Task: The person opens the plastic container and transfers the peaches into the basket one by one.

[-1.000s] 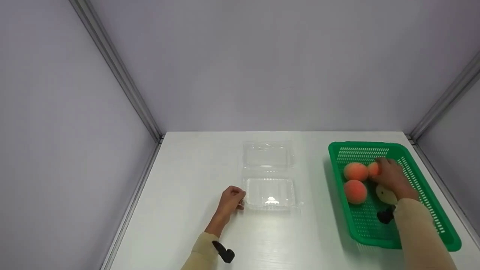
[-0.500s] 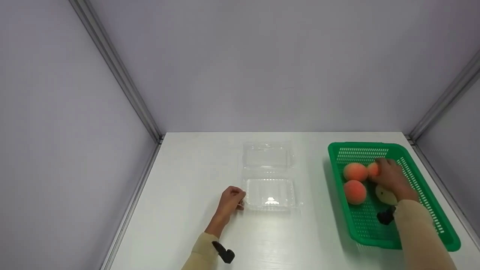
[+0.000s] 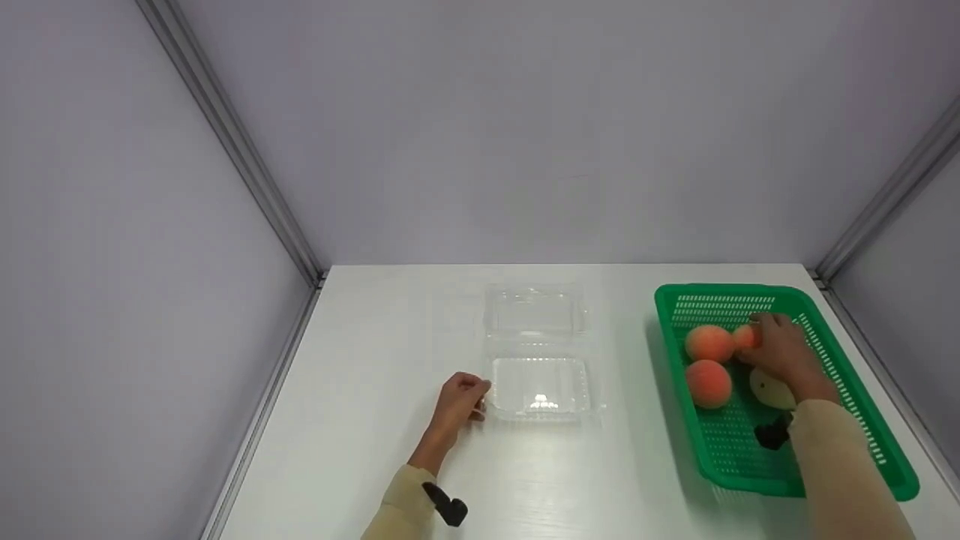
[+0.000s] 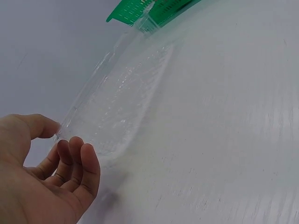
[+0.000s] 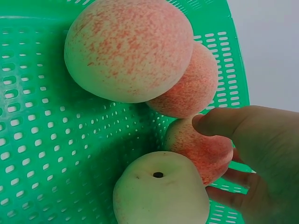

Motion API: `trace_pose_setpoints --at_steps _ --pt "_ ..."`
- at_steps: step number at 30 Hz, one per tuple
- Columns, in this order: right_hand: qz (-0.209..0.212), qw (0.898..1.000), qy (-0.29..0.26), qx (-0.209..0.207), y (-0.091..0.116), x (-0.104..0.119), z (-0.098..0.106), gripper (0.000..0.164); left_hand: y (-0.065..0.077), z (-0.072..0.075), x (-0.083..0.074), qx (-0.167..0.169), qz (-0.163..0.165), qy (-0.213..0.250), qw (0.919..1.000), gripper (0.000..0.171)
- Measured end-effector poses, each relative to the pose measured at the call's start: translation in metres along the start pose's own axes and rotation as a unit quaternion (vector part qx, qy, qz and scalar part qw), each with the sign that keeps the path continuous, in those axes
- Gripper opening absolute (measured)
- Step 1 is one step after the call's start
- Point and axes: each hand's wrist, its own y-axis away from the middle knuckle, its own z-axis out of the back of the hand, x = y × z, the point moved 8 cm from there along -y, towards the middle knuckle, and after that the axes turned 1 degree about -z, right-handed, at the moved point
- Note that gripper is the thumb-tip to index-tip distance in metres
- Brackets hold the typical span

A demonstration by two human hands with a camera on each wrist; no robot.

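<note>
My right hand (image 3: pixel 784 349) reaches into the green plastic basket (image 3: pixel 701 442) and grips a reddish peach (image 5: pixel 198 149), thumb on one side and fingers curled round the other. Beside that hand lies a pale green peach (image 5: pixel 161 191) with a small dark hole on top. Two more orange-red peaches, one behind (image 3: pixel 709 343) and one nearer (image 3: pixel 709 384), sit along the basket's left side. At the table's middle stands a clear plastic clamshell box (image 3: pixel 540 386), its lid (image 3: pixel 534 313) laid back flat. With thumb and curled fingers my left hand (image 4: pixel 56 163) pinches the box's left rim.
The white table (image 3: pixel 360 360) meets a grey back wall (image 3: pixel 555 150) and side walls with metal corner rails (image 3: pixel 247 157). The basket stands near the table's right edge, with a strip of bare tabletop between it and the box.
</note>
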Motion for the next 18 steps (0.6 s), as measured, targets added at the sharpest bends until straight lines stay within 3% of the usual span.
trace_pose_setpoints --at_steps 12,18 --pt "0.024 0.998 0.005 -0.064 0.001 0.016 0.014 0.044 -0.006 0.009 -0.006 -0.016 -0.008 -0.022 0.9996 0.019" --pt "0.093 0.983 0.043 -0.153 0.004 0.036 0.024 0.020 -0.011 0.019 -0.014 -0.016 -0.030 -0.055 0.9979 0.017"
